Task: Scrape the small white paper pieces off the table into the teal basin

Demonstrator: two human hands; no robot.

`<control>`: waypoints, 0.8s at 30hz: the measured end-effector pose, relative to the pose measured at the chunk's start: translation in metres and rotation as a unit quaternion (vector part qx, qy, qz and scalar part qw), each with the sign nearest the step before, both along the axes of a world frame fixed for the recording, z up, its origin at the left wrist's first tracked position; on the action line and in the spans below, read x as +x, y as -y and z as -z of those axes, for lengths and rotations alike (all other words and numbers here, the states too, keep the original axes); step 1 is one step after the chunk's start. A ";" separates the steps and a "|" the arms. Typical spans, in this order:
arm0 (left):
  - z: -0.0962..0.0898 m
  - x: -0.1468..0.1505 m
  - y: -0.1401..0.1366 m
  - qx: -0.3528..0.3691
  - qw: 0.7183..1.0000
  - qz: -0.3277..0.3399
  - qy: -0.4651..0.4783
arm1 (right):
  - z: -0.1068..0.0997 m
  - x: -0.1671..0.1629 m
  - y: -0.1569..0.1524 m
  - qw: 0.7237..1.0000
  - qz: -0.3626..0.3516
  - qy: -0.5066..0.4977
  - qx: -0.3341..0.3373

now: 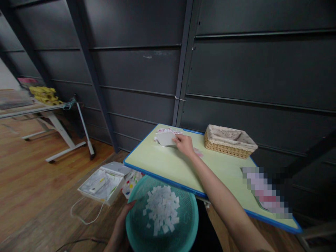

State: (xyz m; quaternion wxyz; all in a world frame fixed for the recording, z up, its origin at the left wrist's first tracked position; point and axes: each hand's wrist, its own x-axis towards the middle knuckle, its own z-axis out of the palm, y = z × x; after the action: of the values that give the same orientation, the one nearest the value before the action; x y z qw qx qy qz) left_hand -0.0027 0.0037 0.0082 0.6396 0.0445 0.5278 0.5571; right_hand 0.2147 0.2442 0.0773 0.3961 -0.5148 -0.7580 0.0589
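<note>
At bottom center, the left hand (pixel 123 218) grips a green basket (pixel 193 217), seemingly steadying it against the table (pixel 162 161); mid-frame, the right hand (pixel 184 145) pinches a white card (pixel 166 139), leaving its far edge free near scraps (pixel 166 130).

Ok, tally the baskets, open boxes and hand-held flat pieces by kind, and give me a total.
Teal plastic basket: 1
Lined wicker basket: 1
Open white box on the floor: 1
Pale flat piece in the right hand: 1
Total: 4
</note>
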 end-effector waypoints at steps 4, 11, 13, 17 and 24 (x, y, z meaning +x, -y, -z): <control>0.003 -0.003 -0.003 0.003 0.999 0.026 -0.019 | -0.002 0.006 -0.003 0.999 0.012 -0.043 0.002; 0.002 0.000 -0.001 0.011 1.000 0.006 -0.026 | 0.009 0.005 -0.010 0.997 -0.046 -0.067 -0.016; 0.002 0.000 -0.001 0.010 1.000 0.011 -0.026 | 0.008 0.011 -0.012 0.996 -0.039 -0.075 -0.026; 0.005 -0.003 -0.003 0.008 0.999 0.020 -0.025 | 0.003 0.029 -0.016 0.990 -0.017 -0.136 -0.037; 0.017 -0.007 -0.003 0.026 0.999 0.035 0.018 | 0.006 0.036 -0.016 0.983 0.009 -0.162 -0.086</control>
State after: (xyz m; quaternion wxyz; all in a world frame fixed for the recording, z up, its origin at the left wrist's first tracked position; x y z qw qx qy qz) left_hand -0.0098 0.0066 -0.0087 0.6667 0.0699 0.4997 0.5485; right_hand 0.2510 0.2603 0.0714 0.4690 -0.5375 -0.6708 0.2027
